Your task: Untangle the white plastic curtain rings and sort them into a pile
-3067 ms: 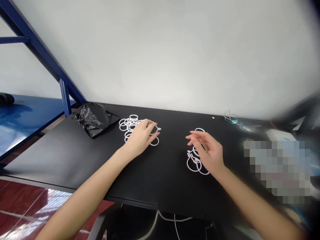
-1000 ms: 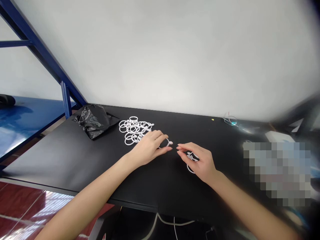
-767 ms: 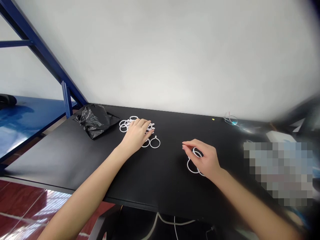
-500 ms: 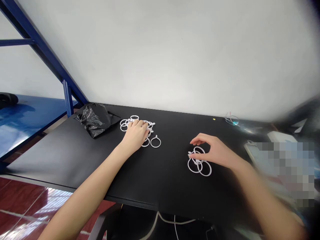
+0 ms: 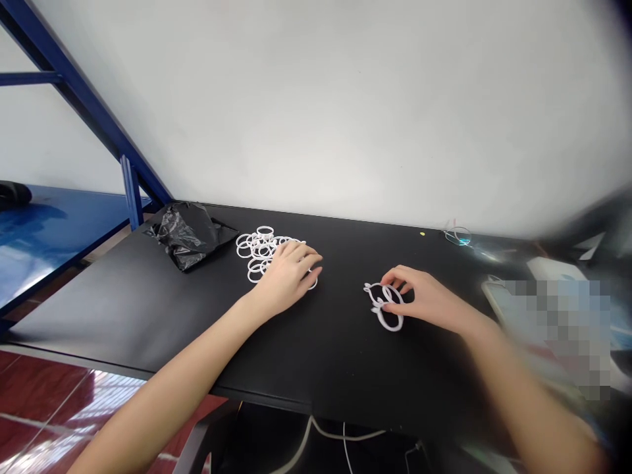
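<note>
Rings point(image 5: 390, 328) at right are pinched in the right hand point(image 5: 421, 291); the left hand point(image 5: 285, 273) (gripping or not, I cannot tell) covers part of the ring pile point(image 5: 261, 250) at left. Gathering seems in hand; a firm pinch looks needed next.

The right hand point(image 5: 422, 297) now pinches white rings point(image 5: 378, 307).

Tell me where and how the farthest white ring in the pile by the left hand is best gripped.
Probably pinch the farthest ring by its far rim, from above: it looks roughly flat with that arc free, while its near arc meets other rings. The left hand covers more to the right, making that side awkward.
</note>
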`<state>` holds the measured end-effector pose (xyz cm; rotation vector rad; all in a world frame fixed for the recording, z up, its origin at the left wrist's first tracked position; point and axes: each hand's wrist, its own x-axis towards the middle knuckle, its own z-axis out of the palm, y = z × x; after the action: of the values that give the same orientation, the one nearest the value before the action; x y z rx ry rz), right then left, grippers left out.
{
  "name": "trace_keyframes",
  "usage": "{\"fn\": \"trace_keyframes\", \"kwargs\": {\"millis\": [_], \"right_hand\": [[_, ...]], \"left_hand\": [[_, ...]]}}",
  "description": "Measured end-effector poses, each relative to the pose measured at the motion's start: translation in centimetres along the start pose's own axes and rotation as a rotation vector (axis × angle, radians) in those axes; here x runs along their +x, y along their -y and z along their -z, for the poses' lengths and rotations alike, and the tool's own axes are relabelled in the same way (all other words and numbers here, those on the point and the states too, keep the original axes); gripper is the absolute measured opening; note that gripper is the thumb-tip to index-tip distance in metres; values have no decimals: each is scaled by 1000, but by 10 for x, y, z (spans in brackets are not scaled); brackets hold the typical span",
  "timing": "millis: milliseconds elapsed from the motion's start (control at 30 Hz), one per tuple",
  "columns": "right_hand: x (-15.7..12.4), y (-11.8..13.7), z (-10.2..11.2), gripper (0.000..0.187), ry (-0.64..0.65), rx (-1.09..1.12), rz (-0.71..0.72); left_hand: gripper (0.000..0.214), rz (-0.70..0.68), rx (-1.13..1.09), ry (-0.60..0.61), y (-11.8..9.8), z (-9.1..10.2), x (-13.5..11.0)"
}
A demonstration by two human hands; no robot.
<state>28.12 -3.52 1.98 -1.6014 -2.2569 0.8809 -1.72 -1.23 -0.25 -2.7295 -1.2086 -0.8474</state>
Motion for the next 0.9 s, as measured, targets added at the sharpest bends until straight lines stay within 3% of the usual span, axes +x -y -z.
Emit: {"fn": "trace_keyframes", "kwargs": {"millis": [233, 433, 567, 633, 733, 900], "right_hand": [[11, 9, -30, 25, -269, 68, 155], [8, 15, -28, 25, -460, 97, 187], [5, 19, -29, 25, -557, 162, 253], [5, 21, -33, 25, -588, 143, 339], [4, 27, -40, 25, -633, 57, 503], [3, 38, -54, 27, -604, 20, 651]], "left_hand": [[29, -241, -189, 179, -37, -6, -3], [45, -280, -259, 304, -39, -11, -5], [48, -263, -338, 295, -40, -12, -5], [46, -191, -422, 228, -43, -11, -5], [43, 70, -696, 151, -46, -10, -4], [35, 542, -1283, 333, -42, -13, 3]]}}
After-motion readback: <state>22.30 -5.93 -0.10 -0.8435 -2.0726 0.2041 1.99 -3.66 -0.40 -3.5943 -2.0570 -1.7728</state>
